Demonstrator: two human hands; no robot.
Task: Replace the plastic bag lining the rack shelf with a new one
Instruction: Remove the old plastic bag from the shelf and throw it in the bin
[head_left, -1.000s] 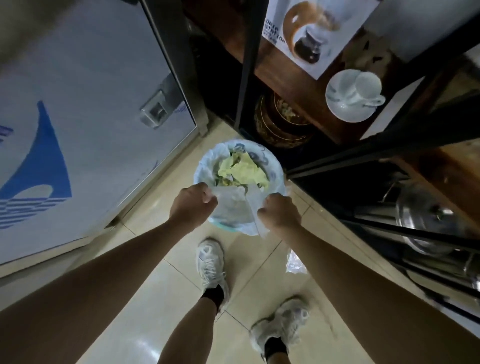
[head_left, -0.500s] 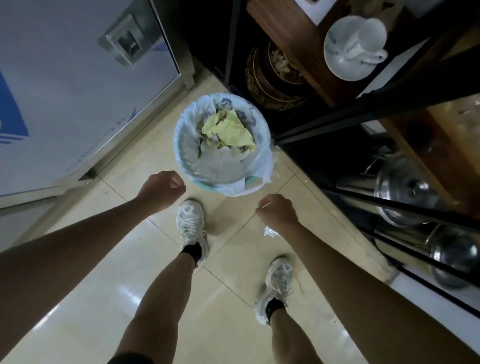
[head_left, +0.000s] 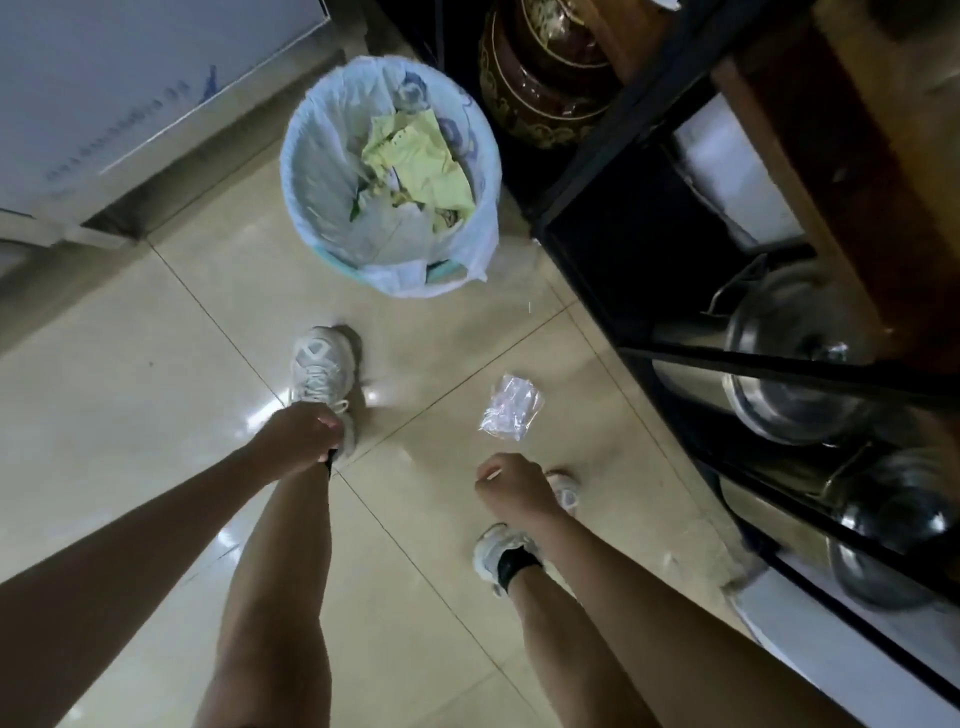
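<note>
My hands both curled, empty — left hand (head_left: 304, 439), right hand (head_left: 511, 491). Folded clear plastic bag (head_left: 510, 408) on floor (head_left: 156, 415), just ahead of right hand — nearer that side, long axis running away from me.

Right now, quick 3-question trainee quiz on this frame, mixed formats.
1. True or false: the left hand grips the white plastic bag lining the round bin.
2. Multiple choice: the small clear plastic packet lies
A. inside the bin
B. on the beige tiled floor
C. on the black metal rack
3. Fill in: the crumpled paper inside the lined bin is mostly pale ____.

Key: 1 false, both it and the right hand are curled shut and apart from the bag. 2 B. 3 yellow.
</note>
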